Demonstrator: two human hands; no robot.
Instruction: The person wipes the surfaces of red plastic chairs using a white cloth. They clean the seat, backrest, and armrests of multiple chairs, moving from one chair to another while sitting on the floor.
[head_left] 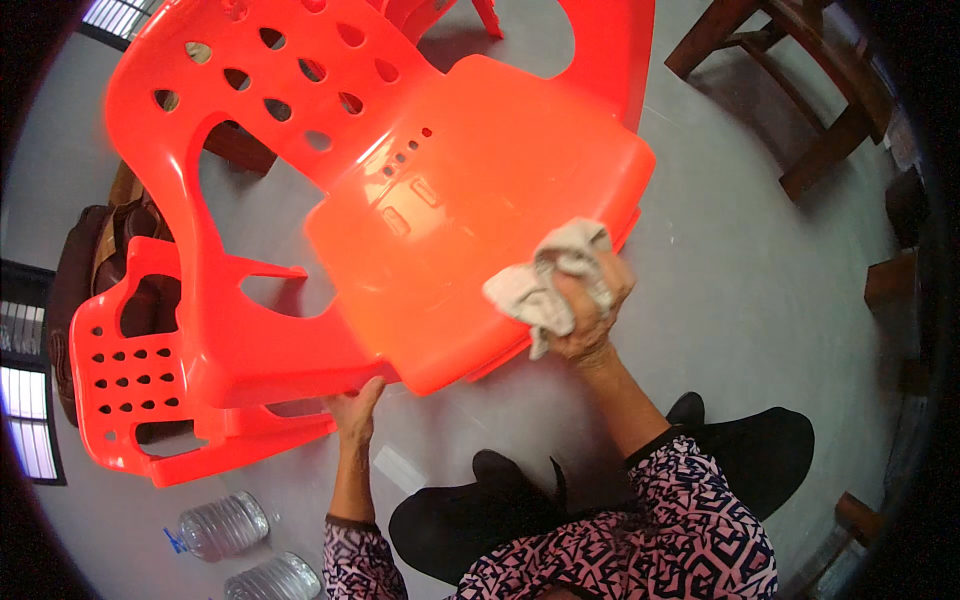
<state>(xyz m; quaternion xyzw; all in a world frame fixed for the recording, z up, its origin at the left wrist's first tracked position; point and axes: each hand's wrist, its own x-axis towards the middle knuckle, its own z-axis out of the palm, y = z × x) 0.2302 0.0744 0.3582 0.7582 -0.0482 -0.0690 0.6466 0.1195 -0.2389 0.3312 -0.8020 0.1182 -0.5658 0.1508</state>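
Note:
A red plastic armchair (480,190) with drop-shaped holes in its backrest is tilted in front of me. My left hand (354,408) grips the chair's armrest from below, its thumb on the edge and its other fingers mostly hidden. In my right hand (590,315) is a bunched pale cloth (540,295), pressed against the front edge of the seat. Parts of the cloth stick out between and around the closed fingers.
Another red chair (130,380) lies behind on the left. Two clear plastic water jugs (225,525) lie on the grey floor (740,300) at lower left. Dark wooden furniture (830,150) stands at the upper right, and a brown seat (85,260) is at far left.

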